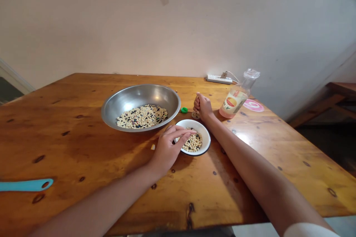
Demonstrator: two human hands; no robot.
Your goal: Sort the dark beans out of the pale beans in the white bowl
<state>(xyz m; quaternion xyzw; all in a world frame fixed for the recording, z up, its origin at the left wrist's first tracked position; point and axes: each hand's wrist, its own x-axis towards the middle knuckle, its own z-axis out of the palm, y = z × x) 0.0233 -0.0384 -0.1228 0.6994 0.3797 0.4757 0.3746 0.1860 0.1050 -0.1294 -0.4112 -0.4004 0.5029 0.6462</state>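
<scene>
Just an unreadable label (232, 104) on the bottle (244, 81), left hand (167, 146) curled over the bowl (208, 141), right hand (203, 106) clenched.

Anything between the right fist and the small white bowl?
Nothing visible: the closed right hand sits just behind the round white enamel bowl of pale beans, with only orange-brown wooden tabletop between them.

Narrow gap between steel bowl (140, 94) and white dish (204, 133); bottle (233, 104) beside right hand (203, 106).
</scene>
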